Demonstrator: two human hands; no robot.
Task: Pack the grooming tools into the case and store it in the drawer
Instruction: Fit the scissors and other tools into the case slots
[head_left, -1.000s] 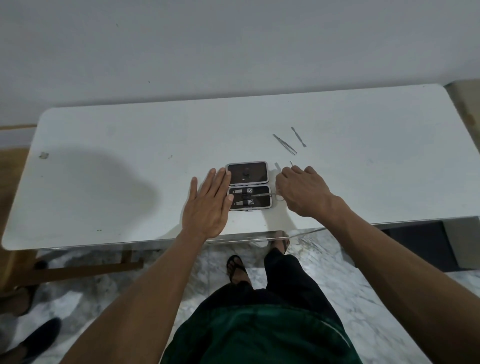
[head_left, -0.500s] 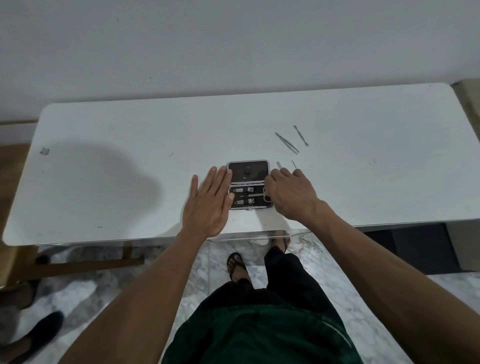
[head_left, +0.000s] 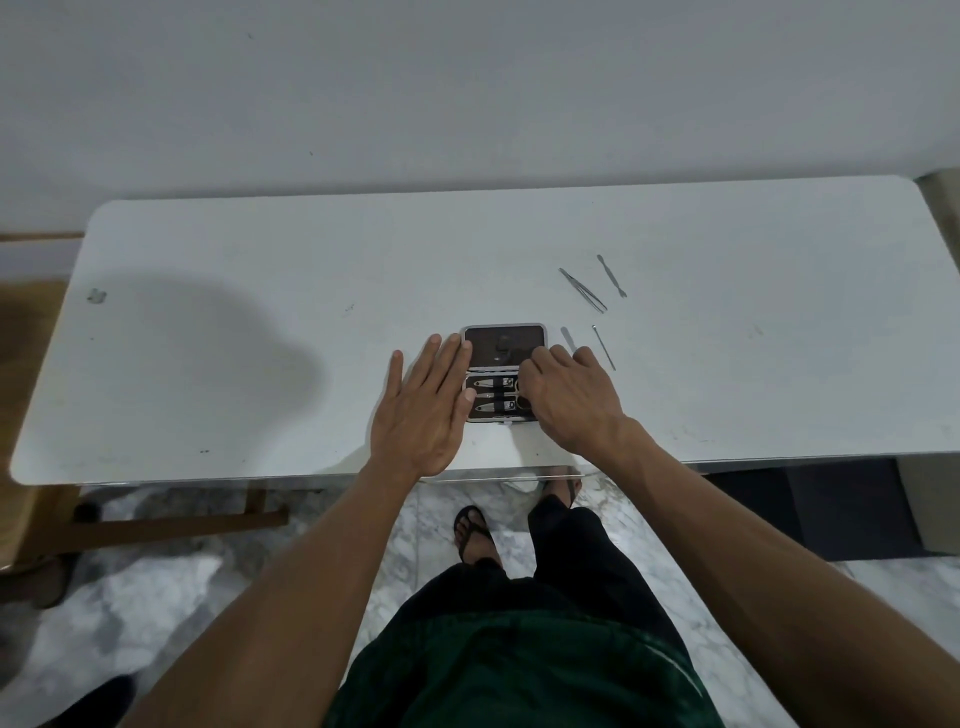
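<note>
The small case (head_left: 503, 342) lies open on the white table (head_left: 260, 374), its dark lid towards the wall. Two nail clippers (head_left: 484, 384) sit under straps in the near half. My left hand (head_left: 421, 410) lies flat with fingers spread against the case's left edge. My right hand (head_left: 566, 400) covers the case's right side, fingers curled on small scissors (head_left: 519, 385) whose rings show at my fingertips. Loose on the table to the right lie tweezers (head_left: 583, 290), a slim pusher (head_left: 611, 276), a thin pick (head_left: 604, 347) and a flat file (head_left: 568, 338).
The table's front edge (head_left: 311, 475) runs just below my wrists. A wooden frame (head_left: 176, 525) stands under the table at the left, and a dark unit (head_left: 852, 509) at the right. Another person's shoe (head_left: 88, 701) shows at the bottom left.
My right hand has slid left from beside the case onto its right half, carrying the scissors into it. My left hand has stayed flat at the case's left edge.
</note>
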